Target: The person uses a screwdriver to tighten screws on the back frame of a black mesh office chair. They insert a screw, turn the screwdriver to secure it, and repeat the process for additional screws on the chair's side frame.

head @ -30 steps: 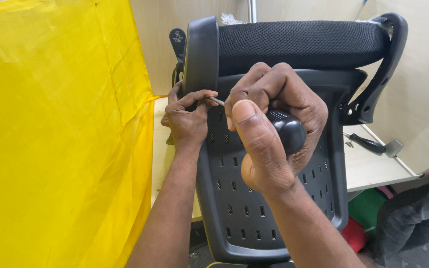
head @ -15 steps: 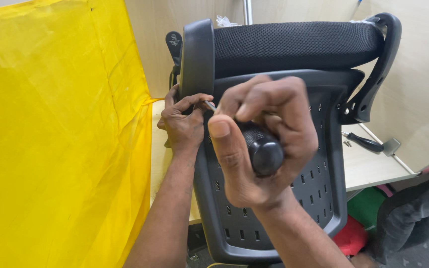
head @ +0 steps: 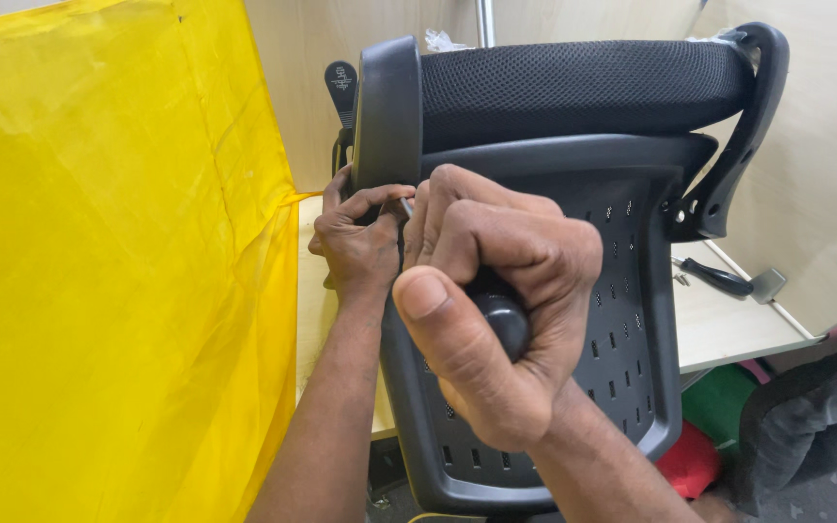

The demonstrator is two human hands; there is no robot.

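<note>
Both hands [head: 438, 281] on chair shell [head: 622, 320]

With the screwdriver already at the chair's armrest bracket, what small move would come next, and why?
Probably another turn of the screwdriver. The right hand is wrapped around its black handle, and the shaft runs toward the spot where the left hand pinches beside the armrest of the chair. The tip and screw are hidden, so how far it is seated cannot be told.
</note>
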